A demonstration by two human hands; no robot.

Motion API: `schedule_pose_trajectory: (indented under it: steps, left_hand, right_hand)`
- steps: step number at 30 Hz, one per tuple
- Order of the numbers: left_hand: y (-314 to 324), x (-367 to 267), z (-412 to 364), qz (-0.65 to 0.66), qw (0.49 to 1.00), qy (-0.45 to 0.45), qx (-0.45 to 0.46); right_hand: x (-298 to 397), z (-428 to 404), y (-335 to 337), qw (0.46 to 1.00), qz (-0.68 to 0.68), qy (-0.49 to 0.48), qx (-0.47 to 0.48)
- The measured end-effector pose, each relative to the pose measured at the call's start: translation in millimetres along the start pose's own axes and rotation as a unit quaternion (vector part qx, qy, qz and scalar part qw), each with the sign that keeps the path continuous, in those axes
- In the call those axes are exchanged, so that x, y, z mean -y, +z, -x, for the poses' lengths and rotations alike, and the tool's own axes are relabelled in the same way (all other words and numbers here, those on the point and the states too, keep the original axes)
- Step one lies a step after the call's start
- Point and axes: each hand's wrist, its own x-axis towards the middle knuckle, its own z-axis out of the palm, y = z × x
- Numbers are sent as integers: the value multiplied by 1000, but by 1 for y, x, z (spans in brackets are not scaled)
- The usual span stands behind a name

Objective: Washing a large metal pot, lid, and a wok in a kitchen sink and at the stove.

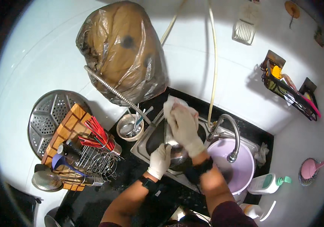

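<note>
A shiny metal bowl [177,156] is tilted over the left basin of the steel sink [142,147]. My left hand [160,161], in a pale glove, grips its near left rim. My right hand [185,127], gloved too, presses a white and reddish cloth [173,103] at the bowl's upper edge, its fingers partly hidden by the cloth. Under the curved faucet [237,136], a lilac plastic basin [247,167] stands in the right part of the sink, with something dark inside that I cannot make out.
Left of the sink stand a small basket of spoons [130,137], a wire utensil rack [93,161] with red chopsticks [99,130], and a wooden board [71,122]. A flexible metal hose [113,90] crosses before a plastic-wrapped bundle [125,54]. A white pump bottle [262,184] is at the right.
</note>
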Motion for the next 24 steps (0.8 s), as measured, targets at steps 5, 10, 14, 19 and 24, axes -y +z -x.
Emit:
schedule_pose_trajectory:
  steps: [5,10,14,19,24]
  left_hand:
    - [-19,-6,14,-52,995,83,29]
    - [-53,5,31,23,999,29,-19]
    - [-30,-18,23,170,985,9,-26]
    - [-67,0,23,175,977,-19,-117]
    - [-39,9,9,93,992,-70,-50]
  right_hand:
    - [-82,-60,12,987,-11,111,117]
    - [-117,-69,35,864,-355,317,165]
    - [-309,36,66,934,-286,163,138]
    - [-176,115,121,825,-411,339,188]
    - [-145,197,145,765,-63,544,340]
